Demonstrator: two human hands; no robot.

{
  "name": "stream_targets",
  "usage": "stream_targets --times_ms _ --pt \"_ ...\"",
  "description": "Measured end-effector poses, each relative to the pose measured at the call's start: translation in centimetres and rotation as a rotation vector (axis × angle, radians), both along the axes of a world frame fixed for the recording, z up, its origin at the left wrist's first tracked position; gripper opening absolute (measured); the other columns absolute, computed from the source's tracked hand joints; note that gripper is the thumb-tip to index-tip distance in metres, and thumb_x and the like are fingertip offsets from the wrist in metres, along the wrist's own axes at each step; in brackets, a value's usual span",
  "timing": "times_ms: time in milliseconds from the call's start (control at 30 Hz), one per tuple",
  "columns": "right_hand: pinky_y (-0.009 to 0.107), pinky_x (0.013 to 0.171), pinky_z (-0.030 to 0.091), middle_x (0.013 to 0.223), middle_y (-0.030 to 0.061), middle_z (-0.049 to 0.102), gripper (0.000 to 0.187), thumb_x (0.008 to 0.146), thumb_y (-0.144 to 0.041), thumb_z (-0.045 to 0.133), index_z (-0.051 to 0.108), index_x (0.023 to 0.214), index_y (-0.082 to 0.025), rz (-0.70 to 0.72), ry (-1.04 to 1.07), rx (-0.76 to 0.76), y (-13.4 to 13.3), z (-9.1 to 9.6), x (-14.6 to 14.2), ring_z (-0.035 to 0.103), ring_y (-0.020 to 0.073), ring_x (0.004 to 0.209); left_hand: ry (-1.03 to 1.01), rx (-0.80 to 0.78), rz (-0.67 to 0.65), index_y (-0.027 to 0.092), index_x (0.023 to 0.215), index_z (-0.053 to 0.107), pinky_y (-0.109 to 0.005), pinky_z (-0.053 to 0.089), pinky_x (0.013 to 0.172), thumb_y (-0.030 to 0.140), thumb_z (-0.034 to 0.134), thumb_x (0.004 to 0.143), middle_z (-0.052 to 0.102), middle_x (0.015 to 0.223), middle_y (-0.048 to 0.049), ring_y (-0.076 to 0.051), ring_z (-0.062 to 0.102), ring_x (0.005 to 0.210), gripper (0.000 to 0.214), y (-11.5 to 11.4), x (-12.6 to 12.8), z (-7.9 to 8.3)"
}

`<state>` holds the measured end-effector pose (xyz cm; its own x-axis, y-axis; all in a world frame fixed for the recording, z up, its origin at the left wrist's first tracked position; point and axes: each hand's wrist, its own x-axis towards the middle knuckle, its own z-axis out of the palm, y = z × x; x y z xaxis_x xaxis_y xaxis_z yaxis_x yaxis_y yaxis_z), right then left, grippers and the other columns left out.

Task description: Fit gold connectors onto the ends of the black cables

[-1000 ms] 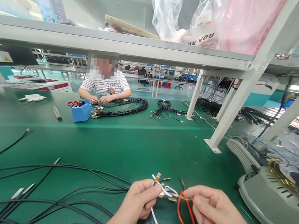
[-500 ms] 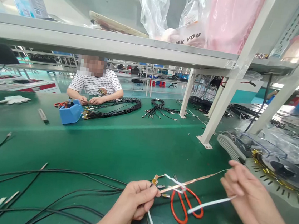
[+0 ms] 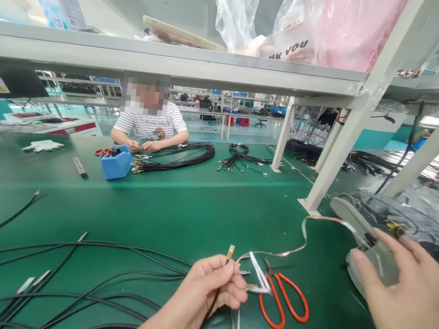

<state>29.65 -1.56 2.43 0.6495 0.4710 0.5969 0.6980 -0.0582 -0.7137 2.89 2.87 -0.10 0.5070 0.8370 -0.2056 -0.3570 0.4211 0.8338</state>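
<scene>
Cable, slim, black, metal-tipped, sits pinched in the left hand; the right hand is splayed, empty.

Blk cable, tip up; wavy copper-col. strip

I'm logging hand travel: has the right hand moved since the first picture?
Yes, rightward: first straight below the foot of the nearest white post, the right hand now lies well right of it in view.
</scene>
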Motion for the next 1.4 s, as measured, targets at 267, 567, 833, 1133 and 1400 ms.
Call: stream_targets --times_ms 267,567,833,1133,1400 --pt "0.023 0.050 0.040 0.064 -0.0023 0.061 0.010 0.081 -0.026 0.060 0.069 0.076 -0.023 0.967 0.055 -0.659 -1.0 -0.9 -10.0 0.052 0.0130 0.053 -0.093 -0.004 -0.044 0.007 0.082 0.069 -0.020 0.054 0.067 0.022 0.066 0.087 0.071 0.081 -0.0111 -0.012 0.068 0.069 0.016 0.0 -0.2 0.1" --pt "0.014 0.033 0.027 0.069 0.0005 0.064 0.039 0.080 -0.056 0.059 0.051 0.083 -0.018 1.315 0.863 -0.742 -0.1 -3.8 -10.6 0.052 0.0048 0.039 -0.050 0.022 -0.050 0.005 0.081 0.071 -0.018 0.051 0.065 0.022 0.068 0.085 0.070 0.072 -0.0098 -0.010 0.064 0.063 0.018 -0.2 0.1 -0.1" --pt "0.014 0.041 0.034 0.061 -0.0053 0.061 0.049 0.061 -0.030 0.083 0.055 0.098 -0.015 1.358 0.988 -0.768 0.1 -5.3 -10.6 0.051 0.0045 0.043 -0.051 0.052 -0.039 0.006 0.080 0.071 -0.018 0.048 0.060 0.024 0.067 0.085 0.067 0.068 -0.0078 -0.008 0.060 0.057 0.020 -0.3 0.1 -0.1" --pt "0.017 0.039 0.032 0.045 -0.0079 0.052 0.019 0.080 -0.034 0.066 0.062 0.072 -0.017 0.951 0.647 -0.595 0.3 -2.2 -5.3 0.043 0.0064 0.037 0.084 0.088 0.097 0.010 0.082 0.070 -0.012 0.021 0.039 0.026 0.070 0.082 0.060 0.063 -0.0002 0.001 0.033 0.039 0.017 0.0 0.2 -0.3" --pt "0.029 0.078 0.056 0.092 0.0042 0.071 0.010 0.073 -0.029 0.076 0.072 0.066 -0.023 1.091 0.709 -0.248 -0.1 -1.4 -7.0 0.071 0.0220 0.086 0.231 0.091 0.015 0.009 0.077 0.072 -0.022 0.006 0.036 0.040 0.065 0.082 0.054 0.048 0.0025 -0.002 0.016 0.033 0.032 -0.8 0.6 0.1"
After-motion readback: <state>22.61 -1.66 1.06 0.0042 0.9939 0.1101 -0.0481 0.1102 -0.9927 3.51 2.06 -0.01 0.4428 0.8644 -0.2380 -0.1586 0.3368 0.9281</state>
